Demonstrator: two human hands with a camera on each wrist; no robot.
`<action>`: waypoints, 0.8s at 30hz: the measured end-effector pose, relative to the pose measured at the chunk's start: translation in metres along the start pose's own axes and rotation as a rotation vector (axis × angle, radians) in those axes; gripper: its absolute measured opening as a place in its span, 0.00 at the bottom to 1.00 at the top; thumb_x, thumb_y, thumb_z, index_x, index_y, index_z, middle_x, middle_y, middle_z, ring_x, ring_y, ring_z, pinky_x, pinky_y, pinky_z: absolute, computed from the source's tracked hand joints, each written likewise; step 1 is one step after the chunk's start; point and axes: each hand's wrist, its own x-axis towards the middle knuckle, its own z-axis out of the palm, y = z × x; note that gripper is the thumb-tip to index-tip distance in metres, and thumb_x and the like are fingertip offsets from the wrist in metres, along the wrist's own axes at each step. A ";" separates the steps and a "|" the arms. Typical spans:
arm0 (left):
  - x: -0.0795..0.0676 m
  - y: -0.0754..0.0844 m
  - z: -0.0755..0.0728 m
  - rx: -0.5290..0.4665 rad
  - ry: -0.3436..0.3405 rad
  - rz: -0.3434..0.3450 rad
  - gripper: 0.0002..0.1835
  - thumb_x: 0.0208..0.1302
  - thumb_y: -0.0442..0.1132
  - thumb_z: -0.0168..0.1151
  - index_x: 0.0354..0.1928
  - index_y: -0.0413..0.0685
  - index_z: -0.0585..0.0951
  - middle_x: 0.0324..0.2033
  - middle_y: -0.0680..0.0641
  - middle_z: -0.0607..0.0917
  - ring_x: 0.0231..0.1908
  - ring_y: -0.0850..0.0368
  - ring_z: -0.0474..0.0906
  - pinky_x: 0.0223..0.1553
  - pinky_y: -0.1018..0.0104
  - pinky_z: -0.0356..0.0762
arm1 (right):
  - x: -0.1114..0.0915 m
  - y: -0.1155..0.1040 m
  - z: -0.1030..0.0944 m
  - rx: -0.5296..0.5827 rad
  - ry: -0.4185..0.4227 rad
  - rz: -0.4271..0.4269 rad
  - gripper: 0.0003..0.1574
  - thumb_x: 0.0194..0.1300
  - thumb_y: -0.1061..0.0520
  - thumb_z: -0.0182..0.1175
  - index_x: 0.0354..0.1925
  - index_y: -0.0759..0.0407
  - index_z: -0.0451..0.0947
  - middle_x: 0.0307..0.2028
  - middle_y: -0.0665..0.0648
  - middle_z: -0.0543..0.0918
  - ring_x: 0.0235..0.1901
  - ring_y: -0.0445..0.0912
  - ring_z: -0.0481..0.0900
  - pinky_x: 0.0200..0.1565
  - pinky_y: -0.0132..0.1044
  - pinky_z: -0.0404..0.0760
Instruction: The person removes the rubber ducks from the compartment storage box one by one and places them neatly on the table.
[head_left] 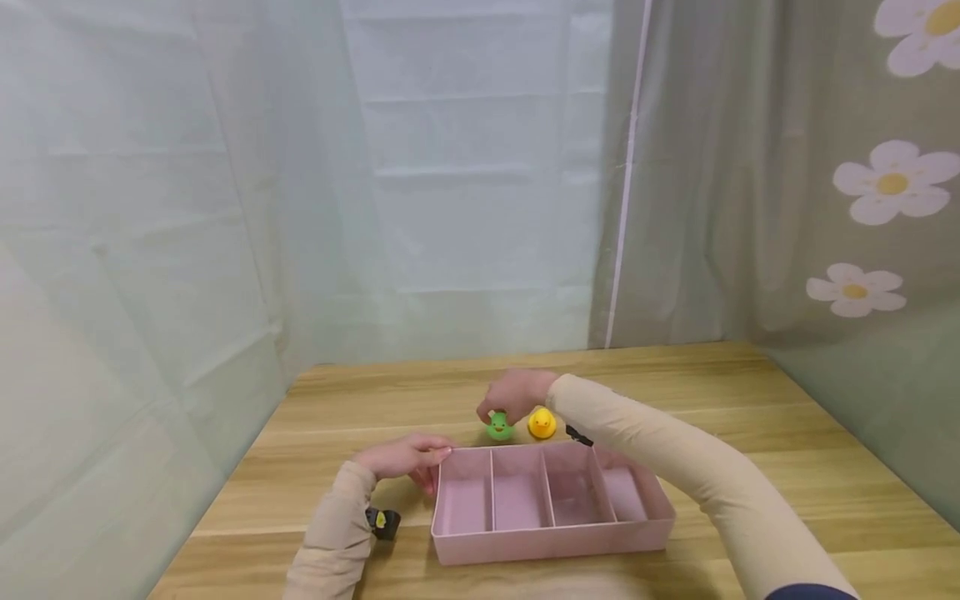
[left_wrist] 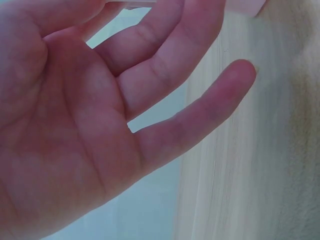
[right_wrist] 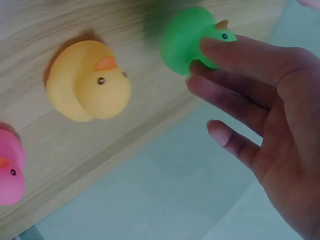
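Note:
A small green toy duck (head_left: 499, 427) stands on the wooden table just behind a pink divided tray (head_left: 555, 546). My right hand (head_left: 516, 393) reaches over the tray and grips the duck from above. In the right wrist view its fingers (right_wrist: 235, 55) curl onto the green duck (right_wrist: 187, 42). A yellow duck (head_left: 542, 424) sits right beside it on the right. My left hand (head_left: 405, 457) rests with relaxed fingers against the tray's far left corner. In the left wrist view the palm (left_wrist: 100, 115) is open, with a bit of the pink tray (left_wrist: 245, 6) at the fingertips.
The tray's several compartments hold nothing. A pink duck (right_wrist: 9, 172) shows at the edge of the right wrist view, beyond the yellow duck (right_wrist: 87, 82). Pale curtains close in the table (head_left: 750, 417) at the back and left, a flowered one at the right.

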 end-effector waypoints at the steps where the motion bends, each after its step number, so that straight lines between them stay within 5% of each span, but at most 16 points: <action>1: 0.000 0.000 0.000 0.000 0.001 -0.001 0.22 0.77 0.44 0.44 0.63 0.36 0.71 0.43 0.30 0.82 0.31 0.48 0.84 0.38 0.55 0.81 | 0.000 0.000 0.001 0.005 -0.012 0.003 0.18 0.61 0.61 0.62 0.48 0.44 0.80 0.42 0.45 0.86 0.37 0.40 0.79 0.38 0.32 0.78; 12: -0.003 -0.003 0.003 -0.022 0.001 -0.013 0.23 0.76 0.45 0.45 0.64 0.36 0.70 0.43 0.32 0.82 0.29 0.57 0.82 0.39 0.58 0.82 | 0.009 -0.002 0.008 0.036 -0.021 0.015 0.18 0.62 0.64 0.59 0.47 0.46 0.80 0.38 0.46 0.84 0.32 0.40 0.74 0.33 0.31 0.73; 24: -0.007 -0.005 0.008 -0.035 -0.006 -0.001 0.22 0.76 0.42 0.45 0.63 0.35 0.71 0.45 0.30 0.81 0.29 0.54 0.83 0.38 0.52 0.82 | 0.009 -0.008 0.016 0.053 -0.037 0.017 0.21 0.63 0.58 0.62 0.54 0.44 0.77 0.47 0.47 0.85 0.42 0.42 0.81 0.47 0.33 0.80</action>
